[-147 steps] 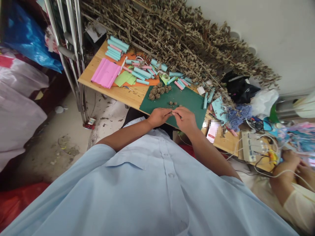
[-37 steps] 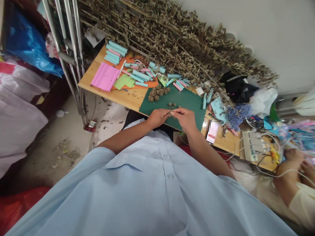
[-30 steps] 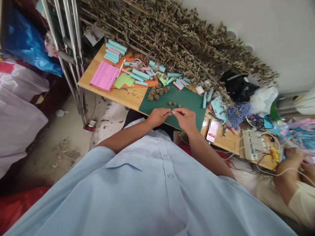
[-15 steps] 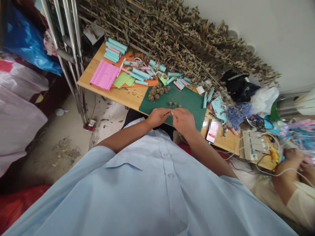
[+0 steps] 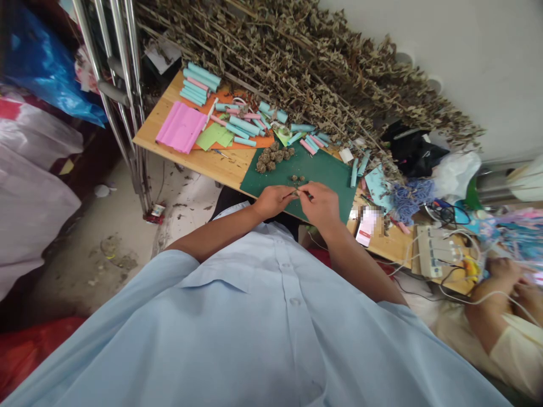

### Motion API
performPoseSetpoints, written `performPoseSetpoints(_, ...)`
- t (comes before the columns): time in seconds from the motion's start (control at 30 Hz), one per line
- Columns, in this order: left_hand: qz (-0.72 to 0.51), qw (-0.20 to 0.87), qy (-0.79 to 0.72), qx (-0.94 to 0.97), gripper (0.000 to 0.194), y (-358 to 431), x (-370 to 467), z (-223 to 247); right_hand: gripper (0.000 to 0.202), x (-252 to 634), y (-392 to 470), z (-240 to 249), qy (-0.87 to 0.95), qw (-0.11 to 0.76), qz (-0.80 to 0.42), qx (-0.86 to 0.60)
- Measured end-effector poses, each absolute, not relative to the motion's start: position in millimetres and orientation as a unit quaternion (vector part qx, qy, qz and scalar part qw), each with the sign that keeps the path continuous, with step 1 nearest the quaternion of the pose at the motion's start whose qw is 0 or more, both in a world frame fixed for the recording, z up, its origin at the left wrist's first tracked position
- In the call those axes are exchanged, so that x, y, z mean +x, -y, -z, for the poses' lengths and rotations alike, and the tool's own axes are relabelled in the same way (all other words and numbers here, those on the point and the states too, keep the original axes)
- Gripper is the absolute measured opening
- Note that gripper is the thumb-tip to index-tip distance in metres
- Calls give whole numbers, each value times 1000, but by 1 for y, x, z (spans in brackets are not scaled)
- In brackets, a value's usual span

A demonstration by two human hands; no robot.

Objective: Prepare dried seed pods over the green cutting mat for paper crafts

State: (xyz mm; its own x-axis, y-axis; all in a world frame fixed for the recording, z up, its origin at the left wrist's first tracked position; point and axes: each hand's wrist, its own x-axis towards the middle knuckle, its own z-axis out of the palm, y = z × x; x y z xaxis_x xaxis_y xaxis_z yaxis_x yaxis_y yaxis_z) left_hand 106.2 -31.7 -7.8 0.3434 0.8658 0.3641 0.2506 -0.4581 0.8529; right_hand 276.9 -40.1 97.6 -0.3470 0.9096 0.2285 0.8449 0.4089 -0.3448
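My left hand [image 5: 274, 202] and my right hand [image 5: 319, 204] meet at the near edge of a green cutting mat [image 5: 328, 172]. Both have thumb and fingers pinched together, fingertips almost touching. Whatever sits between them is a tiny bit, too small to name and mostly hidden. Just beyond the fingertips lie a few small brown crumbly lumps [image 5: 301, 178]. Farther up the mat, to the left, is a heap of round brown balls [image 5: 271, 157] that look like dried plant matter.
Blue and pink paper rolls [image 5: 244, 125], a pink sheet [image 5: 181, 126] and green paper [image 5: 214, 135] cover the wooden table's left. Dried leafy stalks [image 5: 297, 62] lean behind. Right are a phone [image 5: 365, 229], a power strip [image 5: 429, 251] and another person's arm [image 5: 492, 305]. Metal crutches [image 5: 114, 85] stand left.
My right hand has shifted slightly right, and its fingers look more bent. One small lump near my right fingertips no longer shows. My left hand stays nearly in place.
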Motion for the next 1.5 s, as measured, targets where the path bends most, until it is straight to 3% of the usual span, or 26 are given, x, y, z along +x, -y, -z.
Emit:
performPoseSetpoints(0.3,-438,347,-380,737,32,33,106,3,26,280,47,-92,823,237,-94,-507)
performPoseSetpoints(0.57,-436,353,-380,736,30,33,106,3,26,285,50,-92,851,198,-73,-481)
performPoseSetpoints(0.87,-427,346,-379,744,30,33,107,6,27,282,44,-84,837,221,-54,-498)
performPoseSetpoints(1.5,-437,351,-382,735,27,34,107,7,34,286,55,-98,888,124,-30,-442)
